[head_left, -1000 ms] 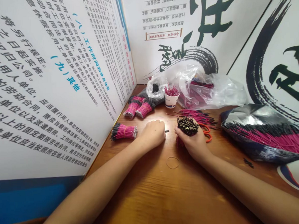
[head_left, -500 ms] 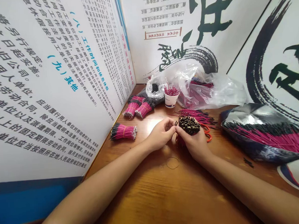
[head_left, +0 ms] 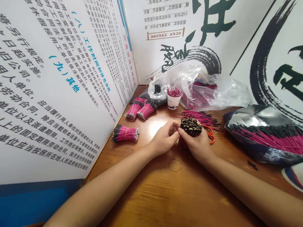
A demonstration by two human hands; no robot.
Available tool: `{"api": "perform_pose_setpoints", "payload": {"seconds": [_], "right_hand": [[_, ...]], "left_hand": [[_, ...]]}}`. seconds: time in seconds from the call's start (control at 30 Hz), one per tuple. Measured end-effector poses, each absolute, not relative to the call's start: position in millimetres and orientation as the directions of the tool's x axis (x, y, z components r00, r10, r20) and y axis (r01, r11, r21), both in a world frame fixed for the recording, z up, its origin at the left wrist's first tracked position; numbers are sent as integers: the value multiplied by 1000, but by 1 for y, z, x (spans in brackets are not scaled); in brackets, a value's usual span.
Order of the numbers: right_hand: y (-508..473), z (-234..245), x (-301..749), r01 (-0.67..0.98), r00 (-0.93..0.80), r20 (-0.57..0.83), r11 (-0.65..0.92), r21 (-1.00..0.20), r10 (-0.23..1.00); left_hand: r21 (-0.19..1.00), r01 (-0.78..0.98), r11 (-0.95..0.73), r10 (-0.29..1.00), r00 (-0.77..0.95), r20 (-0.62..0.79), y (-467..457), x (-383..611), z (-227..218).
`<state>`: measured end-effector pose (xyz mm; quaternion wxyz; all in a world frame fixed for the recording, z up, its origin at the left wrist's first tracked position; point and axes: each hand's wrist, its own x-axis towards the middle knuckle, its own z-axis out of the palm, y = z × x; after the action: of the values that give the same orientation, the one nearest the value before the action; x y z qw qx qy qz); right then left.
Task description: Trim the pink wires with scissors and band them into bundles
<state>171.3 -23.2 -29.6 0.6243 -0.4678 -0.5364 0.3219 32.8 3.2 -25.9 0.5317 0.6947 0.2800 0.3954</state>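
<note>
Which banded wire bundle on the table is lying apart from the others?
The banded bundle just left of your left hand. It lies alone, nearer you, while the other banded bundles sit huddled together behind it.

near tabletop point(head_left: 176, 197) open, plastic bag point(head_left: 233, 92) blocking back

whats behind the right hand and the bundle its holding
Past the right hand and its black-ended wire bundle, orange scissor handles show, with loose pink wires farther back. The scissor blades and the tabletop directly behind the hand are covered.
</note>
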Motion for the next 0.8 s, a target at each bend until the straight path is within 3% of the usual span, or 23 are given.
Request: {"api": "perform_pose_setpoints", "payload": {"seconds": [0.17, 0.27, 0.4, 0.8], "right_hand": [[-29, -23, 170, 174, 217, 436, 405, -898, 874], [-34, -22, 168, 198, 122, 479, 452, -870, 869], [-36, -25, 167, 168, 36, 472, 460, -872, 881], [-30, -25, 166, 162, -34, 407, 407, -899, 913]], "left_hand": [[798, 145, -585, 777, 382, 500, -3, 29, -11], [720, 106, -686, 695, 387, 606, -6, 28, -1], [708, 31, -705, 615, 524, 589, -9, 31, 4], [708, 67, -703, 628, 528, 572, -10, 32, -7]]}}
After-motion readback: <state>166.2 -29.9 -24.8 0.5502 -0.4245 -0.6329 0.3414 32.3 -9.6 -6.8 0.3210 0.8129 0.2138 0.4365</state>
